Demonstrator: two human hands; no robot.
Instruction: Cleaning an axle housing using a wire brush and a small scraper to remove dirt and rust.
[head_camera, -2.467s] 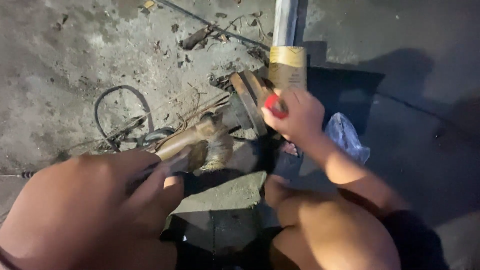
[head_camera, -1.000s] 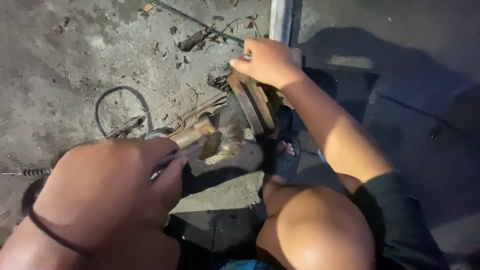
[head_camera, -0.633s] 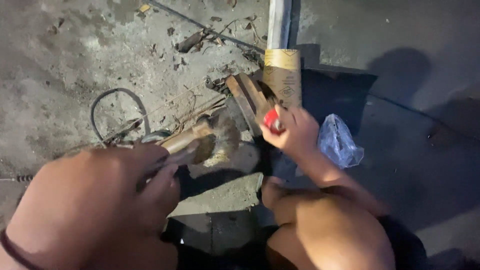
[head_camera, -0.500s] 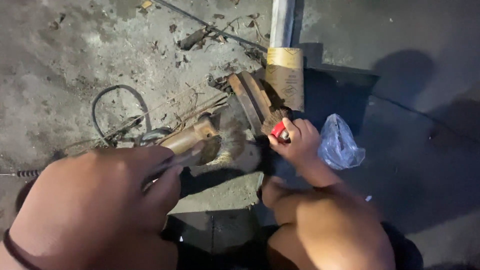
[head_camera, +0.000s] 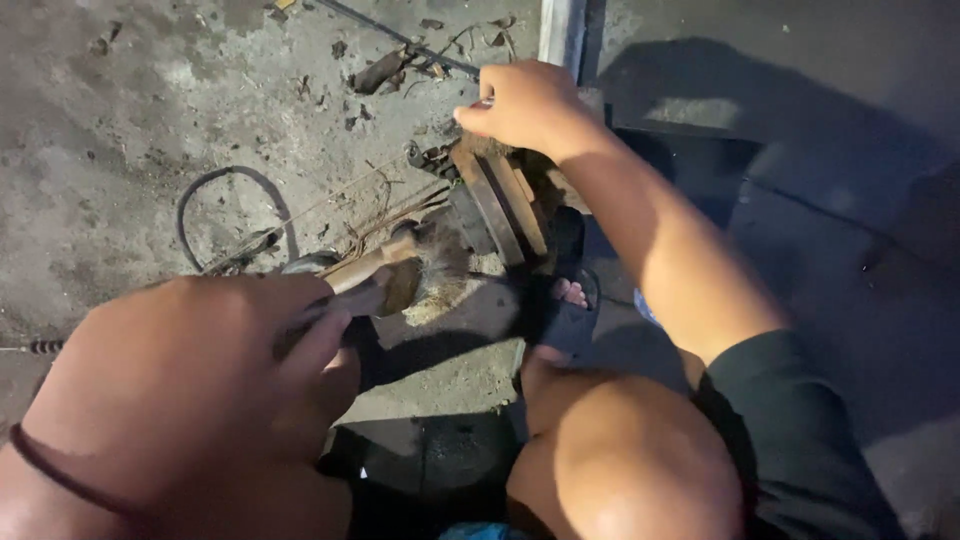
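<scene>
The floor (head_camera: 150, 90) is rough, matt concrete, the disc (head_camera: 495, 200) rusty dull metal, and the brush (head_camera: 435, 275) has a worn wooden handle.

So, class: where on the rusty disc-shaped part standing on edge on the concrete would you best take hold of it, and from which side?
Grip the rusty disc-shaped part by its upper rim, coming down from above. It stands on edge, so the top edge is free, while the brush in the left hand works the near-left face. The right hand already rests on that top edge, probably steadying it.
</scene>
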